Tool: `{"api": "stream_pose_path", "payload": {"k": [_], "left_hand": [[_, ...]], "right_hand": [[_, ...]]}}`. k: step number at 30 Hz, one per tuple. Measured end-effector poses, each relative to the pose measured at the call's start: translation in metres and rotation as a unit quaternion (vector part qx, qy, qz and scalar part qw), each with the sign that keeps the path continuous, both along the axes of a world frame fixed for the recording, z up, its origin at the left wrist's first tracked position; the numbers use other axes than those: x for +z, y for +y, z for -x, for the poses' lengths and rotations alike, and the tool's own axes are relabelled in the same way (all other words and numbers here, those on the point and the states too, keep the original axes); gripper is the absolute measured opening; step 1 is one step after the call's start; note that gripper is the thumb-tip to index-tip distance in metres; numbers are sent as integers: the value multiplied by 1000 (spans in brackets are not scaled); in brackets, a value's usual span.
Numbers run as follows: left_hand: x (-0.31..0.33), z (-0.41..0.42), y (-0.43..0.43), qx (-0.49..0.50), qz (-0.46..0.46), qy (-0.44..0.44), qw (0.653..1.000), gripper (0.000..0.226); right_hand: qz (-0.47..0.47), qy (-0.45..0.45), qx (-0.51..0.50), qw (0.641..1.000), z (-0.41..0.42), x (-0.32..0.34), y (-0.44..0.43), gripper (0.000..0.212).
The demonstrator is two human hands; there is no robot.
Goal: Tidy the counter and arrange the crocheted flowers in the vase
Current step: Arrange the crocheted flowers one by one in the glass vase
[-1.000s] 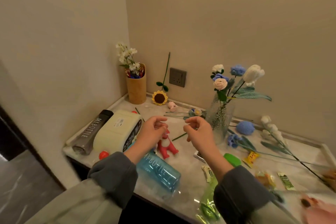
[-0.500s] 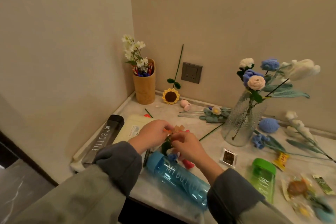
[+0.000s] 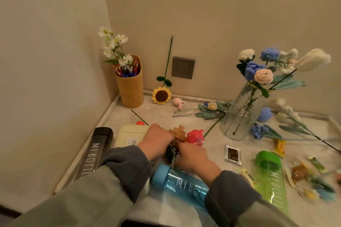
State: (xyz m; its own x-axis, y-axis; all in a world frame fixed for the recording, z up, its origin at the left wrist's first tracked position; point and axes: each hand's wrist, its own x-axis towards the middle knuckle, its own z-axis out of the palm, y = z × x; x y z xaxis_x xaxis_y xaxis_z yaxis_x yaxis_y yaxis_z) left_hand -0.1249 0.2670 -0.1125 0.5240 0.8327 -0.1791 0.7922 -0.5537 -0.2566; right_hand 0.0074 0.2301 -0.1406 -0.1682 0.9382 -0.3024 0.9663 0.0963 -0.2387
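Observation:
A ribbed glass vase (image 3: pixel 239 116) stands at the right of the counter with several blue and white crocheted flowers (image 3: pixel 263 76) in it. Loose ones lie around it: a sunflower (image 3: pixel 161 96) leaning upside down on the back wall, a bunch of green stems (image 3: pixel 208 109), a blue flower (image 3: pixel 258 131) and a white sprig (image 3: pixel 287 114). My left hand (image 3: pixel 156 140) is closed on a wooden puzzle (image 3: pixel 178 133). My right hand (image 3: pixel 191 155) meets it from the right over a small dark object (image 3: pixel 170 153), fingers curled and hidden. A red pig toy (image 3: pixel 196 135) stands just behind.
Three bottles lie on the counter: black (image 3: pixel 96 151) at the left, blue (image 3: pixel 180 184) under my right wrist, green (image 3: pixel 271 177) at the right. A cream box (image 3: pixel 129 134), pen holder (image 3: pixel 131 88), pink toy (image 3: pixel 178 102), blue ball (image 3: pixel 264 114) and snack packets (image 3: pixel 232 154) are scattered around.
Both hands came down from mid-air to the counter and closed together at the wooden puzzle next to the red pig. The view shifted left and nearer.

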Motion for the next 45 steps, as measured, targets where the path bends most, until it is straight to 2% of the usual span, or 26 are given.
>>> {"api": "stream_pose_path", "payload": {"k": [3, 5, 8, 9, 11, 13, 15, 18, 21, 24, 26, 29, 31, 33, 38, 42, 45], "left_hand": [[-4, 2, 1, -5, -8, 3, 1000, 19], [-6, 2, 2, -9, -15, -5, 1000, 16], [-8, 3, 3, -10, -16, -54, 998, 21], [-8, 4, 3, -5, -15, -84, 996, 23], [-5, 6, 4, 26, -3, -191, 981, 24], [-2, 6, 4, 75, 30, -318, 944, 26], [4, 2, 7, 106, 43, -388, 914, 22], [14, -6, 14, 106, 27, -443, 890, 15], [25, -18, 20, 92, 21, -496, 863, 11], [30, -29, 29, 105, 26, -568, 816, 8], [33, -36, 37, 112, 28, -615, 780, 10], [39, -45, 51, 111, 25, -669, 734, 16], [45, -48, 61, 112, 19, -693, 712, 15], [52, -50, 71, 110, -7, -694, 711, 12], [55, -53, 103, 165, -61, -656, 734, 10], [28, -55, 131, 217, -5, -593, 775, 6], [1, -63, 142, 226, 38, -548, 805, 15]], "right_hand": [[0, 32, -8, 999, -3, 2, 0, 33], [1, 91, -28, 996, -5, 11, 2, 38], [-16, 204, -80, 975, -5, 34, 7, 19], [-24, 241, -103, 965, -6, 41, 10, 13], [-30, 301, -152, 941, -9, 57, 13, 14], [-37, 349, -183, 918, -17, 71, 16, 22], [-40, 431, -218, 875, -27, 85, 20, 33], [-21, 534, -312, 786, -42, 100, 25, 35], [-14, 593, -343, 729, -55, 107, 31, 45], [-35, 664, -337, 666, -66, 110, 37, 44], [-64, 682, -331, 649, -73, 112, 42, 40], [-78, 661, -331, 669, -83, 113, 53, 32], [-57, 620, -330, 709, -85, 111, 62, 26], [-36, 580, -314, 751, -86, 107, 72, 24], [13, 538, -304, 786, -87, 92, 98, 24], [39, 514, -326, 793, -89, 68, 120, 21], [56, 479, -348, 804, -88, 47, 133, 24]]}}
